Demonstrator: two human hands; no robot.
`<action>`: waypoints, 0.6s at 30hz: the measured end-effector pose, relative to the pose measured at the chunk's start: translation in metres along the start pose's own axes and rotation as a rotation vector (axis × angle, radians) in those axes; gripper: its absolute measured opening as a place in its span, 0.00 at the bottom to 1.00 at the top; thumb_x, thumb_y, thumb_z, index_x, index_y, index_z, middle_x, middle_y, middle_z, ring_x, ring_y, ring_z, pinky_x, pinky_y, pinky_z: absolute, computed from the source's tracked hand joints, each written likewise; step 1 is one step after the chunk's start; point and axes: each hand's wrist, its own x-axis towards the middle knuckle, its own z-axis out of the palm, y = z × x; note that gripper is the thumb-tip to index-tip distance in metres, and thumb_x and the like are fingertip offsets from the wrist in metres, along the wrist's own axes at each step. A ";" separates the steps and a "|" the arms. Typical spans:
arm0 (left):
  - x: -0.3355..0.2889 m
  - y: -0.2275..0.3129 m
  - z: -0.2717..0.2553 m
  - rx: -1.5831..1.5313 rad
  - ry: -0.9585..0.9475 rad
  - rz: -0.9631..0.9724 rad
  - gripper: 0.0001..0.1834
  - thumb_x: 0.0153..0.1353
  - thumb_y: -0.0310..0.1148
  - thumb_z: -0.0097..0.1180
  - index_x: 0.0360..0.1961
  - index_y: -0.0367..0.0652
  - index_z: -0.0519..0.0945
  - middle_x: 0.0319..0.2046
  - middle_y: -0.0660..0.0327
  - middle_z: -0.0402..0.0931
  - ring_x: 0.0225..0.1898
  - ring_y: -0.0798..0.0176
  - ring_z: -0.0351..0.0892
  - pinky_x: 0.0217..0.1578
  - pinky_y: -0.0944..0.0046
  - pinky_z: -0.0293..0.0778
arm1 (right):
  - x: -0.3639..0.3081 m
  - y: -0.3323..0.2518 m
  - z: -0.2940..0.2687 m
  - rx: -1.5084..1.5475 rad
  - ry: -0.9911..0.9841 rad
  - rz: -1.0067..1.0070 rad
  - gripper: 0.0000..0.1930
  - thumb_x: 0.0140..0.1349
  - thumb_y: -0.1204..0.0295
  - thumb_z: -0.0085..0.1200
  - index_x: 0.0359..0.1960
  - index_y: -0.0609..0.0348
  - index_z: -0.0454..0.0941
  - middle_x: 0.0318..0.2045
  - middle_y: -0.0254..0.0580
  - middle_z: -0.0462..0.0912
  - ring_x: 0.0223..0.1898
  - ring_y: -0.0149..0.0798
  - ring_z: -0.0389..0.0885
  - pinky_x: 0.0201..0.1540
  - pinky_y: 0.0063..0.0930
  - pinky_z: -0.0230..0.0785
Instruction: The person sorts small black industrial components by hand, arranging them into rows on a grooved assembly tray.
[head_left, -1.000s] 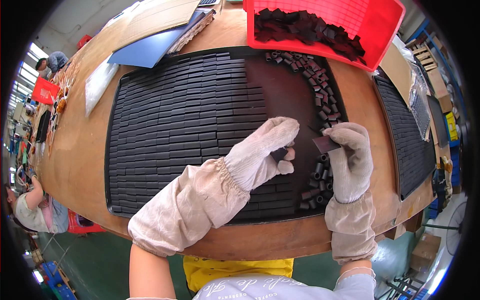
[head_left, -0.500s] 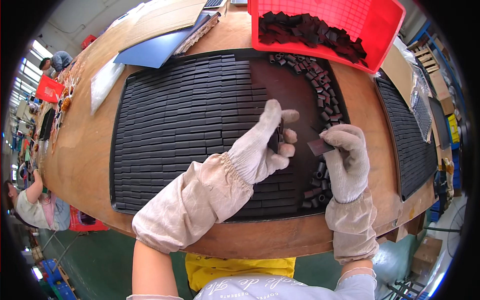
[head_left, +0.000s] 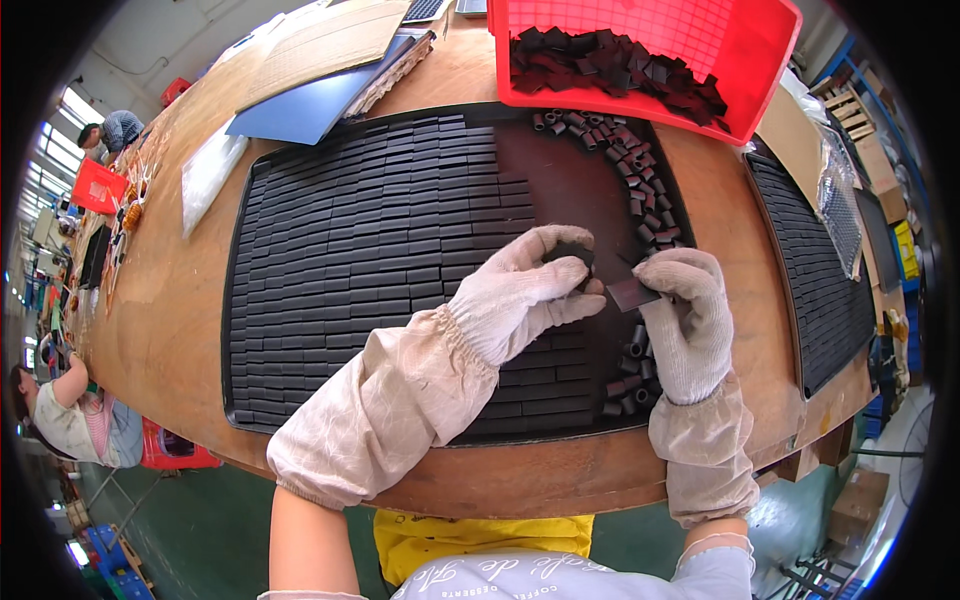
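Note:
My left hand (head_left: 520,295), in a white knit glove, curls its thumb and fingers around a dark piece (head_left: 572,252) that is mostly hidden by the fingers. Just right of it, my gloved right hand (head_left: 690,325) pinches a thin dark square sheet (head_left: 632,293) by its edge. Both hands hover over a black tray (head_left: 570,170). Tight rows of dark flat strips (head_left: 360,260) fill the tray's left and middle. Short dark tubes (head_left: 645,180) lie loose along its right side, with several more below my right hand.
A red plastic basket (head_left: 680,30) of loose dark square sheets (head_left: 610,65) stands behind the tray. Another filled tray (head_left: 815,290) is at the right. Cardboard (head_left: 320,50) and a blue panel (head_left: 300,105) lie at the back left. Two people are at the far left.
My left thumb has come down from its raised position, and the fingers have curled around the dark piece. My right hand keeps its pinch on the square sheet, almost unmoved.

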 end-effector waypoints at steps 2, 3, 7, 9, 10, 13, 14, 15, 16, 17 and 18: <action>0.000 0.000 0.002 -0.066 -0.024 0.016 0.20 0.66 0.24 0.55 0.59 0.41 0.68 0.47 0.54 0.73 0.46 0.56 0.78 0.52 0.51 0.80 | -0.001 0.000 0.000 0.006 0.007 0.005 0.17 0.53 0.90 0.55 0.42 0.58 0.78 0.44 0.42 0.77 0.41 0.35 0.78 0.42 0.24 0.72; -0.001 0.001 0.004 -0.129 -0.045 0.033 0.20 0.66 0.26 0.56 0.58 0.41 0.69 0.47 0.53 0.73 0.46 0.55 0.79 0.52 0.50 0.81 | -0.001 0.000 0.001 0.006 0.007 0.005 0.17 0.53 0.90 0.55 0.42 0.58 0.78 0.44 0.42 0.77 0.41 0.35 0.78 0.42 0.24 0.72; 0.000 0.006 0.005 -0.251 -0.076 0.012 0.17 0.69 0.31 0.55 0.56 0.38 0.70 0.44 0.54 0.74 0.47 0.56 0.79 0.53 0.50 0.80 | 0.000 -0.001 0.002 -0.001 0.002 -0.002 0.17 0.53 0.90 0.55 0.42 0.58 0.78 0.44 0.41 0.77 0.41 0.35 0.78 0.42 0.24 0.71; 0.001 0.008 -0.001 -0.355 -0.090 -0.103 0.15 0.71 0.36 0.52 0.53 0.38 0.72 0.39 0.56 0.74 0.42 0.59 0.79 0.46 0.53 0.83 | 0.001 -0.001 0.002 -0.006 0.001 -0.006 0.17 0.53 0.90 0.55 0.42 0.58 0.78 0.44 0.41 0.77 0.41 0.34 0.78 0.42 0.24 0.71; 0.002 0.007 -0.001 -0.356 -0.092 -0.105 0.15 0.71 0.36 0.52 0.53 0.38 0.72 0.39 0.56 0.74 0.42 0.59 0.79 0.46 0.53 0.83 | 0.001 -0.001 0.001 -0.010 -0.002 -0.005 0.17 0.53 0.90 0.55 0.42 0.58 0.79 0.43 0.41 0.77 0.41 0.35 0.78 0.42 0.24 0.71; -0.002 0.007 0.005 -0.008 0.157 -0.101 0.16 0.71 0.40 0.52 0.51 0.38 0.74 0.34 0.60 0.74 0.36 0.65 0.79 0.39 0.62 0.84 | 0.001 -0.002 0.000 -0.015 -0.005 -0.003 0.17 0.53 0.90 0.54 0.42 0.58 0.79 0.43 0.41 0.77 0.41 0.35 0.78 0.42 0.25 0.72; -0.005 0.007 0.006 0.173 0.074 -0.070 0.17 0.71 0.41 0.53 0.51 0.39 0.75 0.33 0.62 0.73 0.34 0.68 0.78 0.36 0.66 0.83 | 0.001 -0.002 0.000 -0.017 -0.005 -0.004 0.18 0.52 0.90 0.53 0.43 0.58 0.79 0.43 0.42 0.77 0.41 0.35 0.78 0.42 0.25 0.72; -0.007 0.007 0.009 0.351 -0.013 -0.042 0.19 0.70 0.43 0.54 0.51 0.39 0.75 0.32 0.64 0.73 0.32 0.71 0.77 0.33 0.69 0.81 | 0.001 0.000 0.000 -0.019 -0.004 -0.001 0.18 0.52 0.90 0.53 0.43 0.58 0.79 0.43 0.42 0.77 0.41 0.35 0.78 0.42 0.25 0.72; -0.009 0.006 0.016 0.413 0.018 -0.044 0.21 0.69 0.45 0.56 0.54 0.40 0.74 0.32 0.67 0.72 0.32 0.75 0.74 0.32 0.71 0.77 | 0.001 0.003 0.001 -0.066 -0.002 -0.044 0.18 0.52 0.90 0.53 0.43 0.58 0.79 0.43 0.42 0.77 0.41 0.36 0.78 0.42 0.25 0.72; -0.011 0.008 0.024 0.413 0.016 -0.047 0.21 0.69 0.45 0.56 0.54 0.40 0.74 0.32 0.67 0.72 0.32 0.75 0.74 0.32 0.71 0.77 | 0.000 0.005 0.001 -0.112 -0.001 -0.087 0.18 0.52 0.90 0.53 0.43 0.57 0.79 0.44 0.43 0.77 0.41 0.37 0.78 0.41 0.26 0.72; -0.012 0.011 0.031 0.573 0.055 -0.034 0.22 0.68 0.44 0.58 0.55 0.39 0.75 0.33 0.68 0.73 0.33 0.75 0.74 0.33 0.72 0.75 | 0.000 0.004 0.001 -0.114 0.000 -0.085 0.18 0.52 0.90 0.53 0.43 0.57 0.79 0.44 0.43 0.77 0.41 0.37 0.78 0.41 0.26 0.72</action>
